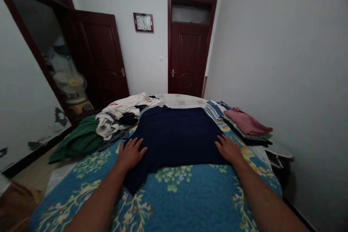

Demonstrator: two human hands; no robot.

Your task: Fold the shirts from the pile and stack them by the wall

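Observation:
A dark navy shirt (182, 137) lies spread out over the blue floral bedspread (190, 199). One sleeve of it sticks out toward me at the lower left. My left hand (130, 154) rests on the shirt's left side with the fingers spread. On the opposite side, my right hand (228, 148) lies flat at the shirt's right edge, its fingers stretched onto the cloth. Neither hand grips the fabric.
Left of the shirt is a loose heap with a white garment (130, 103) and a green garment (81, 137). Folded clothes, a pink one (247, 121) on top, are stacked at the right beside a striped folded piece (215, 109). A fan (71, 82) stands near the doorway.

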